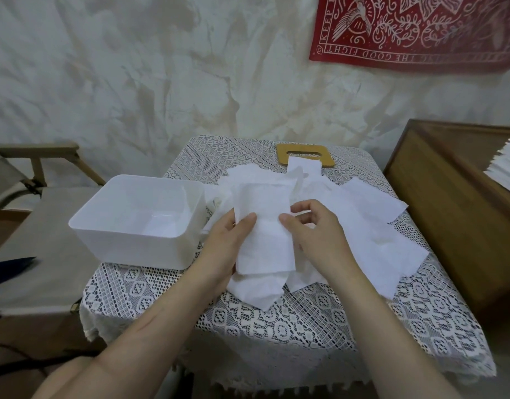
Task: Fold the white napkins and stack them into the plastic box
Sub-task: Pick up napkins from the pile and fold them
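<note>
A folded white napkin (pixel 263 226) is held up over the middle of the table. My left hand (pixel 227 243) grips its left edge, thumb on top. Pinching the right edge is my right hand (pixel 317 228), thumb and fingers curled on the paper. Beneath lies a loose heap of several unfolded white napkins (pixel 371 226), spreading to the right. The white plastic box (pixel 104 226) stands at the table's left, open and with nothing visible inside.
A lace cloth (pixel 276 321) covers the small table. A wooden lid with a slot (pixel 305 152) lies at the back. A wooden cabinet (pixel 449 211) with a stack of white paper (pixel 507 168) stands right; a canvas chair (pixel 31 226) stands left.
</note>
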Available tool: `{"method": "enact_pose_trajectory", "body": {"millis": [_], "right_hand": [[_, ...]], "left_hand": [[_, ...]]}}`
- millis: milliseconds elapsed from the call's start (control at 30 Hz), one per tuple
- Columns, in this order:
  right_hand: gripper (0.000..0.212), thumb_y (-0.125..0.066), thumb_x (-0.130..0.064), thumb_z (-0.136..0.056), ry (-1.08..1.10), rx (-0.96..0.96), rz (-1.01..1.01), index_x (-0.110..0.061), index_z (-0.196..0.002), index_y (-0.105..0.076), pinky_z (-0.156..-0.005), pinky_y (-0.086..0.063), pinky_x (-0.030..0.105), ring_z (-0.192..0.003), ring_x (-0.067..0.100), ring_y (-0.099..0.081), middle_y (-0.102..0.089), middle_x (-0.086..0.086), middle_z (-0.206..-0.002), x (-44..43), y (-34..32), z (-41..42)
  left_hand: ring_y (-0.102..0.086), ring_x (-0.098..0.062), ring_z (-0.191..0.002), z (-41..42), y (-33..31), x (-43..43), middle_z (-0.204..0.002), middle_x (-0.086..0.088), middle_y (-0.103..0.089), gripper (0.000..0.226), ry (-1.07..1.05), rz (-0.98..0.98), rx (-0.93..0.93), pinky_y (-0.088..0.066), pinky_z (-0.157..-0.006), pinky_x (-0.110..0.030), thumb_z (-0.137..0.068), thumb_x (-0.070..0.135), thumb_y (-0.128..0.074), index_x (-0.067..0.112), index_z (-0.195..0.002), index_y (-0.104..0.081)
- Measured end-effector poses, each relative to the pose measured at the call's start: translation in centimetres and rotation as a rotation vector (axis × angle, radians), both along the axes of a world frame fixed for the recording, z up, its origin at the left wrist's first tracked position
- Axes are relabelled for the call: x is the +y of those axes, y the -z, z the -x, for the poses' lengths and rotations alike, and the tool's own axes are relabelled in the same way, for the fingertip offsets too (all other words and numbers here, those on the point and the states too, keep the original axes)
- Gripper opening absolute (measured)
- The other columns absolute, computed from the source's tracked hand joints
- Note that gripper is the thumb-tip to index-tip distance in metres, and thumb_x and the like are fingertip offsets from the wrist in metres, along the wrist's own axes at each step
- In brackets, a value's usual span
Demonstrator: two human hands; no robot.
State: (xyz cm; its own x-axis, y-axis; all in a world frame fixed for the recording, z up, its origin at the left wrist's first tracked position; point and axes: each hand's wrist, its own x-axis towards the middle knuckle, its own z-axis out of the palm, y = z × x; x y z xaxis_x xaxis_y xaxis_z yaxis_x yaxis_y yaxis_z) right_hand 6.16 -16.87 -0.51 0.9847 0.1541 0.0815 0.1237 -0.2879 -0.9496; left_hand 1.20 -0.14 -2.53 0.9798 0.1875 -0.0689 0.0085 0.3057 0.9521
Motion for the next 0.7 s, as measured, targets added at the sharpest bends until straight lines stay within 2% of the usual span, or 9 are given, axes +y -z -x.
{"method": "enact_pose_trajectory", "body": {"millis": [33,100,167,233,333,400,500,600,700], "right_hand": [[0.023,-0.076,-0.044,-0.087,-0.017,0.026,0.006,-0.032,-0.103,-0.063,-0.069,-0.051,0.036,-0.075,0.015,-0.063,-0.069,-0.007,-0.091,-0.1,0.1,-0.1],[0.031,-0.075,-0.043,-0.089,-0.087,0.12,-0.043,-0.026,-0.111,-0.064,-0.065,-0.046,0.03,-0.071,0.011,-0.063,-0.072,-0.003,-0.094,-0.1,0.1,0.3],[0.022,-0.074,-0.033,-0.093,-0.14,0.169,-0.105,-0.014,-0.102,-0.068,-0.056,-0.042,0.02,-0.056,0.003,-0.059,-0.072,-0.006,-0.076,-0.3,0.1,0.5],[0.022,-0.072,-0.025,-0.094,-0.155,0.162,-0.12,-0.004,-0.089,-0.067,-0.047,-0.035,0.015,-0.045,0.003,-0.049,-0.061,-0.006,-0.06,-0.5,0.1,0.6],[0.047,-0.075,-0.038,-0.089,-0.127,0.103,-0.11,0.006,-0.083,-0.059,-0.058,-0.033,0.028,-0.059,0.016,-0.043,-0.05,0.008,-0.066,-0.5,0.0,0.8],[0.056,-0.071,-0.052,-0.082,-0.109,0.056,-0.071,0.002,-0.079,-0.058,-0.066,-0.033,0.035,-0.065,0.018,-0.044,-0.05,0.01,-0.07,-0.4,0.0,0.9],[0.044,-0.069,-0.053,-0.087,-0.101,0.034,-0.023,-0.01,-0.076,-0.065,-0.069,-0.041,0.037,-0.065,0.019,-0.056,-0.062,0.002,-0.067,-0.4,0.1,0.9],[0.042,-0.074,-0.059,-0.076,-0.152,0.047,0.033,-0.018,-0.081,-0.068,-0.073,-0.052,0.046,-0.076,0.026,-0.071,-0.074,0.003,-0.076,-0.4,0.0,1.2],[0.035,-0.075,-0.042,-0.088,-0.154,0.035,0.061,-0.016,-0.067,-0.061,-0.065,-0.041,0.036,-0.061,0.014,-0.056,-0.062,-0.007,-0.061,-0.7,0.5,1.0]], "left_hand": [[-0.072,-0.032,-0.112,-0.1,0.0,0.0,-0.117,-0.009,-0.077,0.024,-0.013,0.01,0.006,-0.057,-0.096,-0.05,-0.105,0.021,-0.057,0.016,-0.125,-0.068],[-0.073,-0.032,-0.11,-0.1,0.0,0.0,-0.117,-0.01,-0.077,0.024,-0.01,0.007,0.011,-0.058,-0.095,-0.051,-0.105,0.022,-0.057,0.016,-0.125,-0.068],[-0.073,-0.033,-0.11,-0.1,0.1,0.0,-0.116,-0.011,-0.077,0.024,0.005,-0.014,0.008,-0.058,-0.094,-0.051,-0.105,0.022,-0.057,0.015,-0.126,-0.067],[-0.073,-0.033,-0.11,-0.1,0.0,-0.1,-0.114,-0.01,-0.078,0.023,0.008,-0.032,0.011,-0.059,-0.094,-0.051,-0.104,0.023,-0.059,0.015,-0.123,-0.068],[-0.073,-0.032,-0.109,0.0,0.1,-0.1,-0.116,-0.01,-0.078,0.027,0.05,-0.042,-0.001,-0.059,-0.093,-0.051,-0.098,0.024,-0.069,0.015,-0.124,-0.068],[-0.074,-0.029,-0.106,0.1,0.1,-0.1,-0.114,-0.007,-0.078,0.032,0.087,-0.077,0.003,-0.061,-0.09,-0.049,-0.092,0.023,-0.075,0.018,-0.123,-0.068],[-0.075,-0.027,-0.101,0.0,0.3,0.0,-0.11,-0.004,-0.079,0.035,0.074,-0.126,0.014,-0.062,-0.085,-0.052,-0.086,0.026,-0.079,0.023,-0.119,-0.069],[-0.075,-0.03,-0.102,-0.1,0.5,0.2,-0.11,-0.005,-0.079,0.039,0.04,-0.137,0.022,-0.06,-0.088,-0.059,-0.084,0.028,-0.081,0.021,-0.121,-0.069],[-0.075,-0.03,-0.103,-0.2,0.6,0.2,-0.109,-0.005,-0.079,0.036,0.042,-0.148,0.024,-0.061,-0.089,-0.057,-0.086,0.026,-0.081,0.02,-0.119,-0.069]]}}
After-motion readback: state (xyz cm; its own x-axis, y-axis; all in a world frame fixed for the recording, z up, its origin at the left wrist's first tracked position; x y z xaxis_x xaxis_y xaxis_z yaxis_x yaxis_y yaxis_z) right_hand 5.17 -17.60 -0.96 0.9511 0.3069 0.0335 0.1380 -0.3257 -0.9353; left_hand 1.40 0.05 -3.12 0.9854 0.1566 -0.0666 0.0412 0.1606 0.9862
